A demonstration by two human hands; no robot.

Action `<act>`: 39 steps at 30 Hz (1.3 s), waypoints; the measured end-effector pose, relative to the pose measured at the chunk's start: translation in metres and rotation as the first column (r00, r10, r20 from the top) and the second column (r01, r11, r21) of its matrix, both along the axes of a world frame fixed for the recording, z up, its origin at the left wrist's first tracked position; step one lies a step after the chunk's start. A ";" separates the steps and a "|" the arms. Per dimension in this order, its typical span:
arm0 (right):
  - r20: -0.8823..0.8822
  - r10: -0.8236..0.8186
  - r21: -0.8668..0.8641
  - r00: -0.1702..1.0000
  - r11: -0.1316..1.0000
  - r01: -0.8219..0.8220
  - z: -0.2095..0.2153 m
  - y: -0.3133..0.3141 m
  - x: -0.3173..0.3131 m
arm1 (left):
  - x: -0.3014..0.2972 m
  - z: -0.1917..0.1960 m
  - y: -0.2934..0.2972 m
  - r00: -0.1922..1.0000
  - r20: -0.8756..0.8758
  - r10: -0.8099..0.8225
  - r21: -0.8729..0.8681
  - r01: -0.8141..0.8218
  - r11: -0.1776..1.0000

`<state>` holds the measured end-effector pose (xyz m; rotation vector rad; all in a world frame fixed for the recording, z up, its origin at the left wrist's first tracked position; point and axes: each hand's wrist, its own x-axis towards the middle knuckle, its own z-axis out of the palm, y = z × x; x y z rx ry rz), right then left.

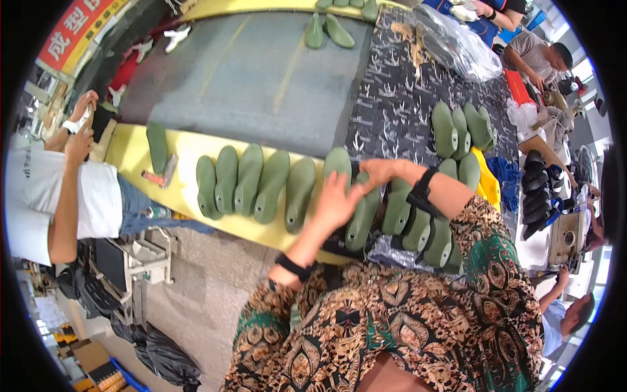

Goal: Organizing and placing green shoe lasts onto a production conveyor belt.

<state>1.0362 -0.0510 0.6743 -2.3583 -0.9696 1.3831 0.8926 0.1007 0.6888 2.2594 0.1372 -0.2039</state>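
A row of green shoe lasts (249, 179) lies along the yellow edge of the workbench in front of me, toes pointing away. My left hand (335, 204) is closed over one green last (337, 161), whose toe shows beyond my fingers; its lower part is hidden under the hand. Right beside it, my right hand (381, 171) has its fingers bent around the toe end of another last (361, 225). More lasts (417, 232) lie to the right, under and beside my right forearm, on a dark patterned surface.
A grey conveyor belt (261, 72) runs beyond the yellow edge, with a pair of lasts (326, 32) far on it. At left lie a single last (157, 147) and an orange-handled tool (160, 175); a co-worker (78, 189) stands there. Clear plastic bags (460, 49) lie at far right.
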 end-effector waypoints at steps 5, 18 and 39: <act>-0.433 -0.412 -0.114 0.802 0.907 0.404 0.014 -0.017 0.000 | -0.030 -0.017 -0.008 0.986 0.114 0.121 -0.084 -0.112 0.990; -0.454 -0.870 0.475 0.194 -0.052 0.878 0.023 -0.061 0.168 | -0.058 -0.004 0.034 0.987 0.160 0.004 0.113 -0.022 0.993; -0.758 -0.651 0.427 0.026 -0.465 0.776 -0.081 0.039 0.371 | -0.073 -0.024 0.026 0.997 0.050 0.051 0.090 -0.055 0.994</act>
